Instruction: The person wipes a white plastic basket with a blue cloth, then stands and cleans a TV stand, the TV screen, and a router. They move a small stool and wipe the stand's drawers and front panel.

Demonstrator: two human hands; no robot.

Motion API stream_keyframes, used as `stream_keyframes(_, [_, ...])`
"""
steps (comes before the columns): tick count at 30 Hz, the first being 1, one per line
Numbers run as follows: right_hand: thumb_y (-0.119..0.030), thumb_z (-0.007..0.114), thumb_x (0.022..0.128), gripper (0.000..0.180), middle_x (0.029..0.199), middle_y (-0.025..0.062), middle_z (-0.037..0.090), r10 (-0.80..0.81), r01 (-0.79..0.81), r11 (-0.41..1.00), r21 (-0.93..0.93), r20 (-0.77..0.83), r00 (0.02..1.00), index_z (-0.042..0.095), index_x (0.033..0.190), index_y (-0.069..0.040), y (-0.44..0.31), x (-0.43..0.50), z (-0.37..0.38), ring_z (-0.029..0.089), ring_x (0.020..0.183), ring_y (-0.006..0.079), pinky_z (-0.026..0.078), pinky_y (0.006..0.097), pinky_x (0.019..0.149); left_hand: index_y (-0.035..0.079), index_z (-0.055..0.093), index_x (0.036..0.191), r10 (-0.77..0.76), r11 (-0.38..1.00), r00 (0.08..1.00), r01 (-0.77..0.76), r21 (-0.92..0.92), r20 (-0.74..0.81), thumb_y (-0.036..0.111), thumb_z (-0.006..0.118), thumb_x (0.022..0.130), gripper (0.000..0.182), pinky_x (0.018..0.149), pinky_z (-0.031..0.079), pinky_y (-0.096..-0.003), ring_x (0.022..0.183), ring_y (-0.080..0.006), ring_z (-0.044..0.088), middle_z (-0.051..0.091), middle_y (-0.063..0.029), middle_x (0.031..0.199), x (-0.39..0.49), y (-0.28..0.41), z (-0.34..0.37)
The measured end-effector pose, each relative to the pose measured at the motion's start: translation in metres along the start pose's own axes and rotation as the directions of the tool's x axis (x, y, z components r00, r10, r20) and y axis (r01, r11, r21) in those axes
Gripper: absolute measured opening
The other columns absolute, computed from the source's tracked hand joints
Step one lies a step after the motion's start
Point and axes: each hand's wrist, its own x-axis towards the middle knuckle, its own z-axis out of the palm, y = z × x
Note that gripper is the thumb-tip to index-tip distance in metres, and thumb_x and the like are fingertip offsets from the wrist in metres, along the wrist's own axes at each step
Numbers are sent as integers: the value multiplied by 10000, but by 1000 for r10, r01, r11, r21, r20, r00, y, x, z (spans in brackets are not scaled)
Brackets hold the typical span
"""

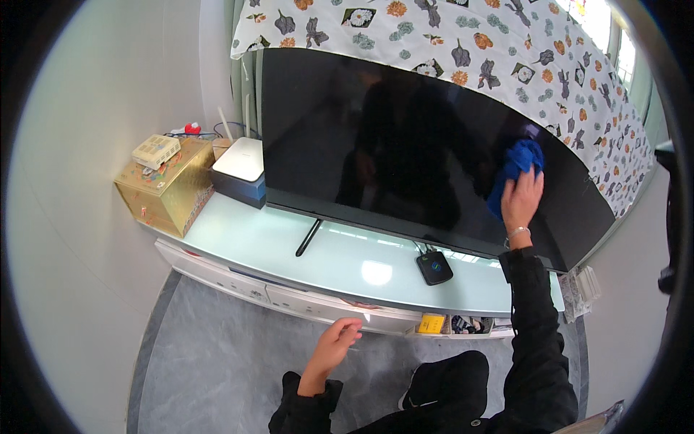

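Note:
My right hand [524,199] presses a blue cloth [523,157] against the right part of a large black television screen [412,141]. Part of the cloth bunches above my fingers, and another part hangs to the left of the hand. A bracelet circles that wrist. Low in front of the cabinet, my left hand [335,342] hangs in the air with nothing in it, its fingers loosely curled and partly apart. A white cover printed with flowers [412,32] drapes over the television's top edge.
A glass-topped TV cabinet [249,230] carries a black set-top box [434,267], a television foot [309,237], a white router [240,158] on a dark blue box [238,184], and a gold box [165,184]. An open drawer [463,325] holds small items. Grey floor [217,347] lies below.

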Motion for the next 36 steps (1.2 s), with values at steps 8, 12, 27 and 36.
stream_keyframes(8, [-17, 672, 705, 607, 1229, 124, 608, -365, 392, 776, 494, -155, 918, 575, 1302, -69, -223, 80, 37, 473, 1291, 397, 388, 463, 1102, 19, 590, 1257, 43, 998, 999, -42, -46, 8, 204, 499, 1045, 296, 891, 494, -290, 1030, -175, 637, 641, -89, 1204, 1, 0, 1])
stream_keyframes(12, [-77, 608, 811, 484, 1234, 97, 617, -398, 454, 690, 563, -229, 888, 601, 1295, -97, -341, 73, 56, 457, 1323, 369, 351, 454, 1137, 27, 593, 1247, 84, 996, 995, -85, -17, -55, 188, 527, 1032, 276, 878, 496, -293, 1003, -171, 638, 648, -84, 1166, 3, -8, -7])
stream_keyframes(27, [-92, 588, 845, 512, 1211, 61, 617, -629, 478, 665, 574, 85, 773, 569, 1356, -126, -252, -64, 49, 405, 1396, 304, 323, 425, 1170, 49, 590, 1262, 31, 998, 996, -25, 65, -85, 197, 504, 1044, 277, 892, 502, -299, 1005, -172, 642, 642, -80, 1189, 5, -20, -14])
stream_keyframes(36, [-1, 596, 823, 480, 1268, 142, 596, -218, 241, 971, 1, 428, 877, 571, 1298, -68, 74, -144, -9, 391, 1403, 346, 292, 494, 1178, 47, 601, 1242, -28, 997, 999, 31, 66, -45, 186, 530, 1029, 264, 866, 505, -297, 1002, -169, 645, 654, -69, 1168, 6, -19, -7])
